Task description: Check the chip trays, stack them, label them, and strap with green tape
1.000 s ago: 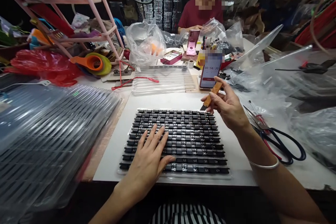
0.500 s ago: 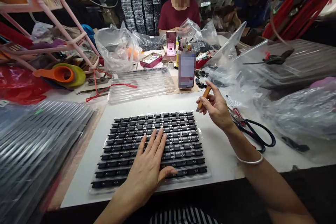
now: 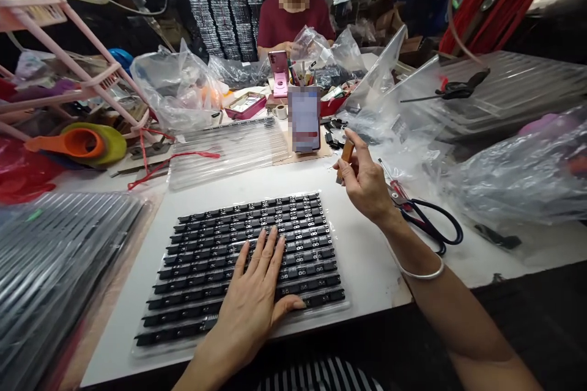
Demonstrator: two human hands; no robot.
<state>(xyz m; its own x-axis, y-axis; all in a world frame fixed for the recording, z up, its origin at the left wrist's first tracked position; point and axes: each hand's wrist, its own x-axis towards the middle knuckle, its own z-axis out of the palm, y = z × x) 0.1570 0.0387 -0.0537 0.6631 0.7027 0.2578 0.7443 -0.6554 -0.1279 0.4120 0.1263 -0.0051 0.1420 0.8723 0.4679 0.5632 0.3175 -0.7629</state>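
Note:
A clear plastic tray (image 3: 333,308) filled with rows of small black parts (image 3: 192,269) lies on the white table near its front edge. My left hand (image 3: 257,293) rests flat over the rows, fingers spread and thumb out to the right. Above the table, right of the tray, my right hand (image 3: 364,180) grips a small orange-brown tool (image 3: 346,156) between thumb and fingers. Scissors with dark blue handles (image 3: 433,220) and a red-handled screwdriver (image 3: 395,186) lie beside the right wrist.
A phone (image 3: 305,119) stands behind the tray, beside an empty clear tray (image 3: 220,156). Stacked trays (image 3: 68,256) lie at left, below a pink rack (image 3: 82,55). Plastic bags (image 3: 527,165) cover the right side. Across the table sits a person (image 3: 296,24) in a dark red shirt.
The whole view has shifted, so most things appear farther left. My right hand still holds the tool, now turned more upright. My left hand stays flat on the rows, and the tray looks slightly rotated.

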